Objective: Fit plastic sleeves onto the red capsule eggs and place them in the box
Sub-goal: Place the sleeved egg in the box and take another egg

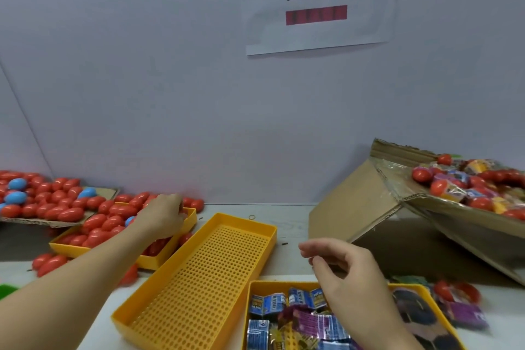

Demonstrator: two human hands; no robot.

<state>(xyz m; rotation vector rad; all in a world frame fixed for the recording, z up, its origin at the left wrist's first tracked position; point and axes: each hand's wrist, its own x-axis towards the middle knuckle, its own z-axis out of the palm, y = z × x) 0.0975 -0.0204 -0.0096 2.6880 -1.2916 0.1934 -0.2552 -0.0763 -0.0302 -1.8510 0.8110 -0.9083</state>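
My left hand (163,216) reaches into a yellow tray (65,247) of red capsule eggs (105,224) at the left, fingers curled down among the eggs; whether it grips one is hidden. My right hand (341,273) hovers with loosely curled fingers, holding nothing, above a yellow tray (284,285) of folded plastic sleeves (268,304) at the bottom right. A tilted cardboard box (355,202) at the right holds sleeved eggs (443,189).
An empty perforated yellow tray (199,281) lies between the two hands. More red and a few blue eggs (17,184) lie on cardboard at the far left. Loose eggs (48,263) and a sleeved egg (460,293) lie on the table. A wall stands behind.
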